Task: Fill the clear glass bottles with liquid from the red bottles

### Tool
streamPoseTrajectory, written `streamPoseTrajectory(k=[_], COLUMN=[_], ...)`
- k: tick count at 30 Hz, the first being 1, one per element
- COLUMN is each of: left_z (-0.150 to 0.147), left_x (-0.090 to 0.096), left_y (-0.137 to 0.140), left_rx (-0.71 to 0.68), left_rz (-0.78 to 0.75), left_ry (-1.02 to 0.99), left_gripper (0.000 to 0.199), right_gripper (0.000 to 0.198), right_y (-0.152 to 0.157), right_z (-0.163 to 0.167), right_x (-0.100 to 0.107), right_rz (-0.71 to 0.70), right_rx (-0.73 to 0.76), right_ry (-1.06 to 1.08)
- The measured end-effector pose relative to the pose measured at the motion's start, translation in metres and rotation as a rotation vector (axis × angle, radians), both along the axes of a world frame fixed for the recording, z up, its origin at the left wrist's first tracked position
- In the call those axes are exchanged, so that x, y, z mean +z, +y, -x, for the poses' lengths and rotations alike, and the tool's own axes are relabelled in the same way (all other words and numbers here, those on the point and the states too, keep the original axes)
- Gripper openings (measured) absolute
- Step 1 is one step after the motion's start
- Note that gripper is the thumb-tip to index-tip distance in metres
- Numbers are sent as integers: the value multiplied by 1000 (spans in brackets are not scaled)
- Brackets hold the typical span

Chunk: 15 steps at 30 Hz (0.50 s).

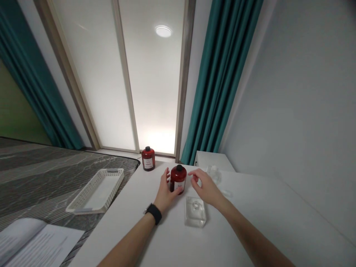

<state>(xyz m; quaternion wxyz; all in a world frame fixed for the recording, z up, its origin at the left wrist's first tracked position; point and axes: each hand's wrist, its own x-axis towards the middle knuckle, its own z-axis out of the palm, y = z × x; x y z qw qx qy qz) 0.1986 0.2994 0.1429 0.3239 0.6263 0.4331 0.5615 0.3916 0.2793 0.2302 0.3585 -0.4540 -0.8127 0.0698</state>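
Note:
A dark red bottle (pixel 178 177) with a black cap and a white label stands upright on the white table (pixel 278 222). My left hand (pixel 166 193), with a black watch on its wrist, is wrapped around the bottle's left side. My right hand (pixel 204 187) hovers just right of the bottle, fingers apart and holding nothing. A clear square glass container (pixel 195 212) lies on the table below my right hand. A second dark red bottle (pixel 148 158) stands farther back at the table's edge.
A white slotted plastic tray (pixel 98 191) rests on the grey patterned bed at the left. Open papers (pixel 33 243) lie at the lower left. Another clear glass item (pixel 214 172) sits behind my right hand. Teal curtains (pixel 219 81) flank a frosted window.

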Motion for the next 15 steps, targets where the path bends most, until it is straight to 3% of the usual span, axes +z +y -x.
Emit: streamPoseTrajectory(k=[4,7,15], left_z=[1,2,-1], left_x=[-4,-4,0], left_y=[0,-1,-7], left_rx=[-41,-69,-124], left_rz=[3,-22,23], left_ry=[-41,-50,-73], left_gripper=[78,74,78], right_gripper=[20,8,14], right_y=[32,49,44], right_z=[32,42,42], right_x=[31,45,55], right_rz=[53,86,156], right_rx=[34,68,76], right_ry=[-58,-154,-353])
